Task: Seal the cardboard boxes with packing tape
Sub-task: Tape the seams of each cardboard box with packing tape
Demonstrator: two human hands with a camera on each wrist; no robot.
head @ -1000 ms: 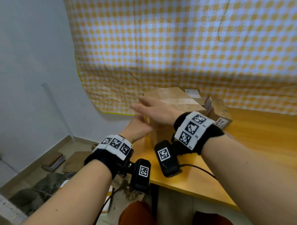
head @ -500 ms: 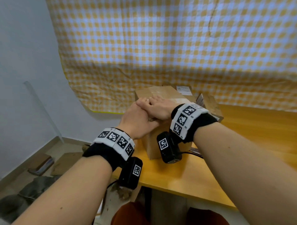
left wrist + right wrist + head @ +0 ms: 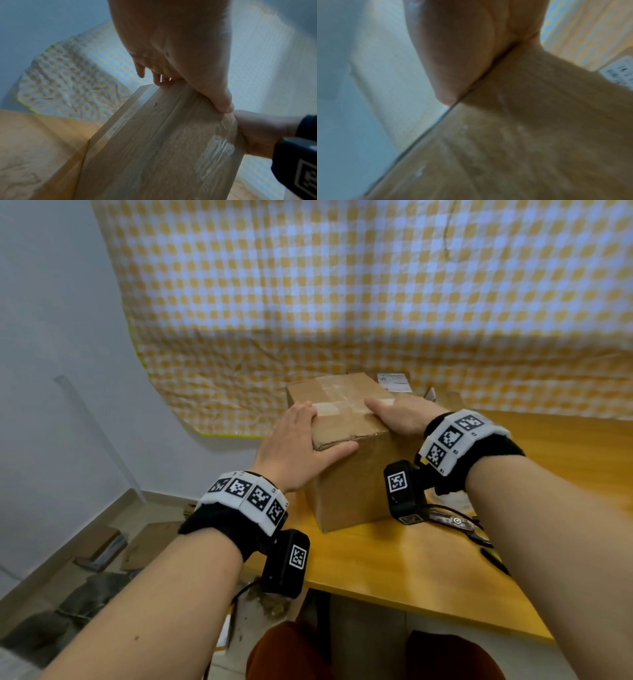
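A brown cardboard box (image 3: 346,484) stands near the left end of the wooden table (image 3: 394,563), flaps down, with clear packing tape (image 3: 337,407) across its top. My left hand (image 3: 301,445) clasps the near left top corner, thumb on the front face and fingers over the top edge. The left wrist view shows that thumb (image 3: 221,102) pressed on the taped cardboard (image 3: 154,142). My right hand (image 3: 399,414) lies flat on the right side of the top, fingers straight toward the tape. The right wrist view is blurred, with a finger along a box edge (image 3: 513,142).
Behind the box stands a second box with a white label (image 3: 394,381) and a raised flap (image 3: 445,400). A black-handled tool (image 3: 455,522) lies on the table to the right. A yellow checked cloth (image 3: 342,302) covers the wall. Cardboard scraps (image 3: 102,546) lie on the floor at left.
My hands were stacked together on the box's near left top. They have spread apart: the left now holds the left corner, the right has slid to the right side of the top.
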